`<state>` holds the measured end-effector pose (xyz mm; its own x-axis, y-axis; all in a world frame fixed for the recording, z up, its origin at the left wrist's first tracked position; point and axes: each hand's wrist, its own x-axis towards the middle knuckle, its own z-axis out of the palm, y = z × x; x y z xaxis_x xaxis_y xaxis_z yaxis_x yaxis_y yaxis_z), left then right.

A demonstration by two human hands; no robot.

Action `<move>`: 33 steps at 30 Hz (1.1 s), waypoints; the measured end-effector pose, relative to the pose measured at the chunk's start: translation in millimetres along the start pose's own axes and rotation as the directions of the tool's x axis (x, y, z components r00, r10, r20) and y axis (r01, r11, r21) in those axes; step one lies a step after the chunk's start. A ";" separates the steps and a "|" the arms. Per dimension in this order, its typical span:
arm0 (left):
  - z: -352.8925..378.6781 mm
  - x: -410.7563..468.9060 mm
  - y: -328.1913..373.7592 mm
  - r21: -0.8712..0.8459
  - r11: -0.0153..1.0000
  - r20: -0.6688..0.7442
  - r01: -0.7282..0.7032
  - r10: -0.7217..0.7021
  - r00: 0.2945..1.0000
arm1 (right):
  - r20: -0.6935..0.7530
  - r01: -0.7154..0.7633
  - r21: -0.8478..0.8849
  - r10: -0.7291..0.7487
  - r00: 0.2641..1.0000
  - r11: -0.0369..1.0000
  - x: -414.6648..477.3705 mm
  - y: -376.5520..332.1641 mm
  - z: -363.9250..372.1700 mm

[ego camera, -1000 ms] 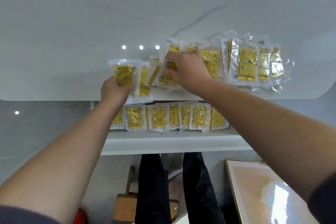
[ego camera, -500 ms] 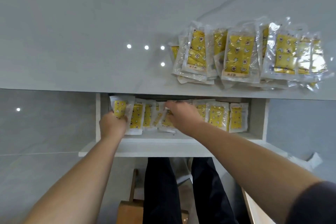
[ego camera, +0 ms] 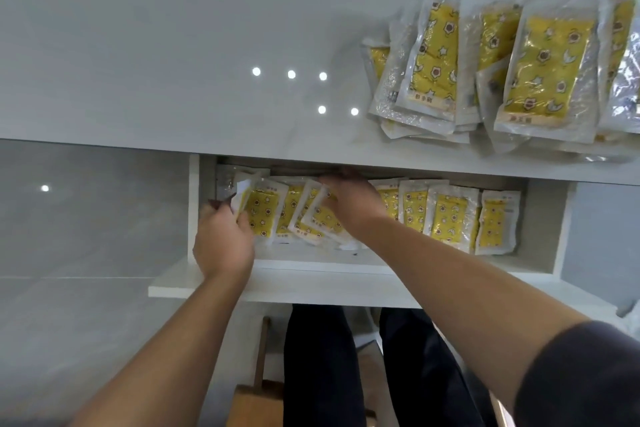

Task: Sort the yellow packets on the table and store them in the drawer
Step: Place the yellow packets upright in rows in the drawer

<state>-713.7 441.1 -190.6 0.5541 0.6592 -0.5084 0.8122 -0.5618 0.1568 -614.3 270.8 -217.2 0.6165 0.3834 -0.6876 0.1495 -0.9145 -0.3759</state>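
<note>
Yellow packets (ego camera: 547, 69) with star and flower prints, white drawer (ego camera: 311, 288), glossy pale-grey table (ego camera: 138, 45), dark, perhaps navy trousers (ego camera: 318, 357)

The yellow packets (ego camera: 547, 69) on the table (ego camera: 138, 45) carry small dark characters on a pale bottom strip; too blurred to read.

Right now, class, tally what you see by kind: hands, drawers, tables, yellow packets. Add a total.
Hands: 2, left hand and right hand
Drawers: 1, the open drawer
Tables: 1, the table
Yellow packets: overlapping, no exact count; 1 heap on the table, 1 row in the drawer
Total counted: 4
</note>
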 end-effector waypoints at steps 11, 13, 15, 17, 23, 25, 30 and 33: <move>45.7 16.7 14.9 -0.046 0.998 0.356 0.045 -0.026 0.934 | 0.261 -0.034 0.123 0.001 0.965 0.992 5.2 40.1 -25.6; 46.9 17.4 9.9 -0.050 0.996 0.296 0.068 -0.050 0.954 | 0.271 0.051 0.122 -0.083 0.959 0.991 11.2 29.0 -17.1; 43.2 17.1 6.8 -0.027 0.997 0.257 0.070 -0.061 0.965 | 0.252 0.127 0.118 -0.153 0.955 0.985 13.1 18.3 -13.7; 37.7 17.0 5.3 -0.012 0.997 0.238 0.073 -0.068 0.969 | 0.219 0.126 0.124 -0.151 0.964 0.984 11.9 14.7 -15.8; 23.8 13.1 -0.7 -0.072 0.996 0.239 0.056 -0.037 0.970 | 0.196 0.080 -0.039 -0.071 0.978 0.996 10.3 15.7 -25.2; 19.8 11.1 -4.5 -0.063 0.997 0.260 0.034 -0.016 0.965 | 0.217 -0.030 0.250 -0.026 0.976 0.968 14.7 5.1 -24.2; 17.0 18.1 -15.6 -0.121 0.990 0.239 0.076 -0.046 0.970 | 0.261 -0.200 0.803 -0.029 0.965 0.562 19.7 -17.9 -29.2; 18.4 25.1 -13.4 -0.148 0.986 0.320 0.071 -0.020 0.947 | 0.243 0.004 0.506 -0.148 0.959 0.862 19.7 -14.4 -28.2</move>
<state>-714.0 456.0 -221.1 0.4504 0.4753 -0.7558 0.8674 -0.4335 0.2443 -582.5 287.9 -207.9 0.3808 0.5341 -0.7548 -0.2599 -0.7216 -0.6417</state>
